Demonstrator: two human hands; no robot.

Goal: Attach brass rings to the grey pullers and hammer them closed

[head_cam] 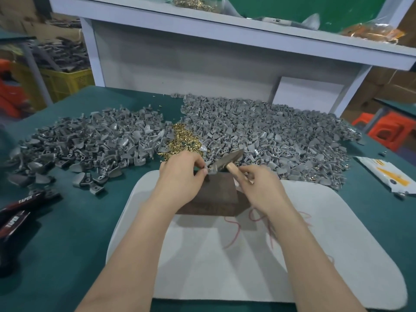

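The left hand [180, 174] pinches a small grey puller [209, 171], probably light, stiff and slippery, best held by its wide end on the dark block [213, 197], while the right hand [258, 188] grips the hammer [227, 159].

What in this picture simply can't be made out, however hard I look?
All in the head view:
- The small piece pinched by the left hand: fingertips cover it, and whether a brass ring is on it is too small to tell.
- The hammer: its handle is mostly hidden inside the right hand.
- The dark block: hands hide its top.
- The black tool: cut off by the left edge.
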